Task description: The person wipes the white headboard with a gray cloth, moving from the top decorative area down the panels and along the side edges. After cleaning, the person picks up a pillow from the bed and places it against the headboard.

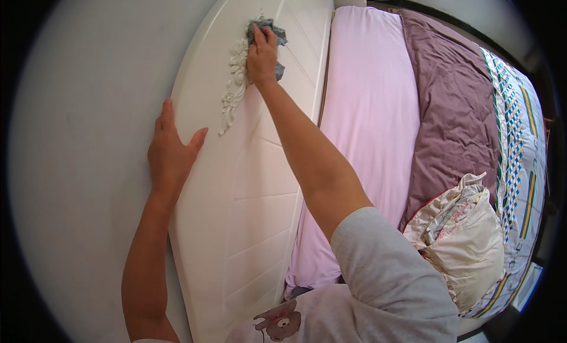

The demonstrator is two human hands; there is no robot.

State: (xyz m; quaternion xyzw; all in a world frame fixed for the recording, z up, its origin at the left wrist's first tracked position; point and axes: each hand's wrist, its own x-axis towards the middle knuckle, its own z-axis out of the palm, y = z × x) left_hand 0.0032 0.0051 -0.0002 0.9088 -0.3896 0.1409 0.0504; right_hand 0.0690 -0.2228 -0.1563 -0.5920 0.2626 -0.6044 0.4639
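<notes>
A white headboard (266, 166) with grooved panels stands against the wall, a carved floral ornament (234, 84) on its face. My right hand (263, 55) presses a grey cloth (278, 35) to the upper part of that ornament, and some of the cloth bulges out beside the palm. On the headboard's curved outer edge rests my left hand (172, 143), thumb spread over the front and fingers along the rim. It holds nothing.
Along the headboard lies a bed with a pink sheet (367, 99). A folded mauve cover (456, 108) and a patterned quilt (527, 135) lie farther right. A cream satin pillow (469, 250) sits near my right elbow. The plain wall (97, 99) is at left.
</notes>
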